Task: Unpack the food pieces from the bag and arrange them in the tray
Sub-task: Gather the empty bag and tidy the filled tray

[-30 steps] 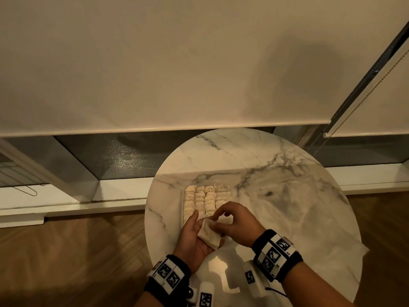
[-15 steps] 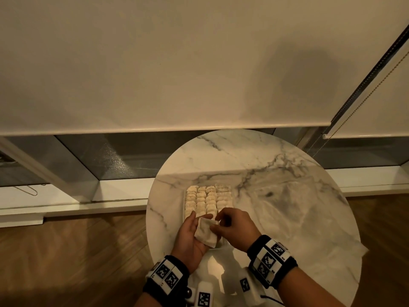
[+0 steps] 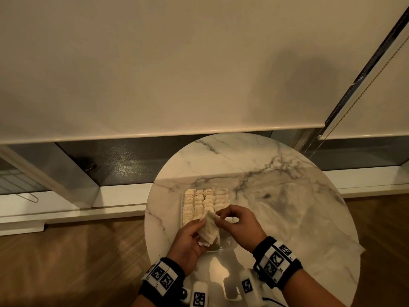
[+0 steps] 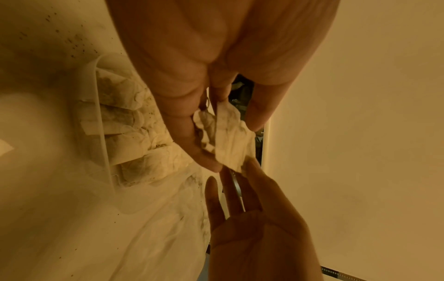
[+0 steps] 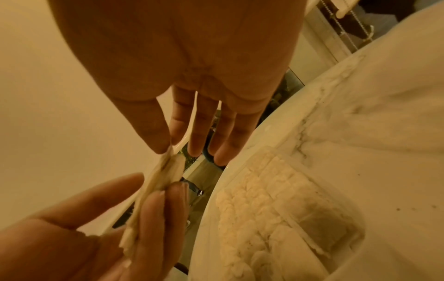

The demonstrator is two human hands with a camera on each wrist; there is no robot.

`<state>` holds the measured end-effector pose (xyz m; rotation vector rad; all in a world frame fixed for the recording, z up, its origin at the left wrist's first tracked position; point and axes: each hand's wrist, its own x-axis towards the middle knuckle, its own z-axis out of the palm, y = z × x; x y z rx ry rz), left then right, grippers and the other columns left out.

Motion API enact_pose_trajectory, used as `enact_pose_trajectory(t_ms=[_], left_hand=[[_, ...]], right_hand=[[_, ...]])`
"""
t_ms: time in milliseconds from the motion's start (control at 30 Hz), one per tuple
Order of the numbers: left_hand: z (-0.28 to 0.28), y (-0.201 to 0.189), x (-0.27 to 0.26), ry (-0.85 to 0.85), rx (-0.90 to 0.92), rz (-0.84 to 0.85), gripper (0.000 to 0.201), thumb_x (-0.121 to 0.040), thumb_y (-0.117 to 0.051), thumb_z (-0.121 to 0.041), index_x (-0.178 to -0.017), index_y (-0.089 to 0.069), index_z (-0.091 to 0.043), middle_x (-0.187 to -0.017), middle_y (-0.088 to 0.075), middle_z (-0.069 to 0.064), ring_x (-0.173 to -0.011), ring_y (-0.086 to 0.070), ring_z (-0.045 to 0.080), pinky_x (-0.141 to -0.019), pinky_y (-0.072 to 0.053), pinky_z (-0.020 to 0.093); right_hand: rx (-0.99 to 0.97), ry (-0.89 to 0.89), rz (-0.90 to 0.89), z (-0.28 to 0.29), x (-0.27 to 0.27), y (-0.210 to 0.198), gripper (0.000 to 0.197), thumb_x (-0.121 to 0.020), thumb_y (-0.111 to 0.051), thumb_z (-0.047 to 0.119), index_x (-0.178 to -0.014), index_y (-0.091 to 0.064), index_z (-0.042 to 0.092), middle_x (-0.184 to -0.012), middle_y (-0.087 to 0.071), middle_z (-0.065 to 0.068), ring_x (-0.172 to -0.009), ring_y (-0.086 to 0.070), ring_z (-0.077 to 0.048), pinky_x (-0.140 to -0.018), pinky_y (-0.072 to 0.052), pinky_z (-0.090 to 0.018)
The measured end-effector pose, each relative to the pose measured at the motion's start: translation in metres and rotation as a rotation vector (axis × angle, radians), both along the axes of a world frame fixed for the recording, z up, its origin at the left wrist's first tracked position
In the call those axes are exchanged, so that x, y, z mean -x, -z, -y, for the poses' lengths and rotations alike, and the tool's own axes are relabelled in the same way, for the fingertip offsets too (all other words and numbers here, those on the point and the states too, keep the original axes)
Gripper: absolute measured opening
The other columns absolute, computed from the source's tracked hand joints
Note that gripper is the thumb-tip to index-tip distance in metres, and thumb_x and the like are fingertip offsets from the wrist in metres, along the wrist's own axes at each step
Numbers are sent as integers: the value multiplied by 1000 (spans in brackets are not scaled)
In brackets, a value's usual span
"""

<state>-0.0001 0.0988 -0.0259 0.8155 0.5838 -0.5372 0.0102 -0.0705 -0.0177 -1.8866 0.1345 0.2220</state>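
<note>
A clear tray (image 3: 182, 214) on the round marble table holds several rows of pale food pieces (image 3: 203, 200). Over the tray's near end, my left hand (image 3: 194, 227) holds one flat, pale food piece (image 3: 208, 228) between thumb and fingers. My right hand (image 3: 221, 218) pinches the piece's upper end with thumb and forefinger, its other fingers straight. The left wrist view shows the crumpled piece (image 4: 228, 136) between my left fingers, with the tray rim (image 4: 100, 114) to the left. The right wrist view shows the piece (image 5: 156, 182) edge-on and the filled rows (image 5: 264, 199). A clear plastic bag (image 3: 298, 218) lies spread to the right.
The marble table (image 3: 221, 156) stands close to a window sill with a lowered blind (image 3: 155, 74) behind it. A bead chain (image 3: 345, 111) hangs at the right. Wooden floor (image 3: 77, 262) lies to the left of the table.
Both hands have shifted slightly forward over the tray's near end. The piece has turned more upright, and my right fingers now pinch its top end.
</note>
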Motion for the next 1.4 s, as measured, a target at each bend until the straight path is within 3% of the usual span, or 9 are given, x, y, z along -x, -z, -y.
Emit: enact_pose_trajectory(t_ms=[200, 500, 733, 833, 967, 1067, 1167, 1267, 1400], left_hand=[[0, 0, 0, -41, 40, -50, 29, -83, -55, -5, -110, -63, 2, -115, -67, 27, -96, -63, 36, -73, -56, 41], [-6, 15, 1, -89, -84, -24, 31, -90, -46, 18, -116, -57, 5, -121, -61, 33, -96, -65, 41, -71, -60, 42], [-15, 18, 2, -126, -91, -61, 33, -90, -50, 17, -117, -57, -2, -116, -63, 28, -104, -61, 42, -78, -58, 45], [-24, 21, 1, -172, -67, -79, 35, -90, -50, 17, -121, -55, 0, -117, -63, 31, -106, -62, 45, -69, -61, 44], [-40, 25, 0, -196, -96, -54, 28, -90, -53, 14, -112, -61, 0, -113, -67, 27, -92, -67, 35, -69, -62, 40], [-50, 30, -1, -220, -135, -65, 27, -90, -53, 13, -109, -60, -4, -110, -66, 25, -98, -64, 36, -85, -54, 47], [-57, 33, -2, -239, -151, -79, 29, -90, -53, 13, -111, -59, -6, -103, -68, 23, -88, -67, 34, -66, -61, 39], [-63, 37, -4, -250, -154, -96, 29, -90, -52, 14, -110, -59, -7, -101, -67, 22, -83, -67, 31, -56, -60, 34], [-70, 43, -4, -240, -156, -99, 31, -90, -54, 13, -113, -59, -8, -102, -67, 21, -84, -66, 29, -75, -57, 41]], right_hand=[[-409, 217, -122, 9, -6, -12, 11, -88, -66, -5, -82, -57, -1, -74, -63, -20, -74, -64, -29, -70, -58, -39], [-635, 388, -282, 27, -14, 3, 19, -96, -44, -5, -92, -58, 7, -82, -65, -16, -72, -64, -29, -74, -57, -51], [-446, 342, -286, 32, -17, 16, 12, -79, -71, -7, -83, -64, 1, -86, -61, -20, -73, -65, -29, -65, -59, -42], [-313, 336, -255, 31, -18, 20, 34, -59, -87, -1, -82, -64, 7, -103, -61, -20, -86, -68, -40, -72, -61, -50], [-277, 262, -274, 28, -21, 24, 41, -65, -78, -15, -98, -64, 4, -110, -59, -17, -78, -68, -40, -75, -58, -60], [-127, 145, -233, 25, -23, 23, 46, -72, -68, -18, -107, -64, 12, -105, -59, -10, -73, -64, -24, -69, -61, -47], [198, 17, -90, 23, -24, 27, 39, -76, -69, -4, -104, -68, 22, -94, -67, 3, -79, -65, -10, -67, -54, -16], [341, -46, -100, 24, -23, 31, 32, -78, -65, 2, -99, -70, 26, -88, -70, 8, -82, -66, -5, -72, -50, -10], [451, -90, -117, 26, -23, 34, 28, -82, -62, 3, -99, -70, 25, -86, -68, 9, -80, -63, -4, -68, -45, -6]])
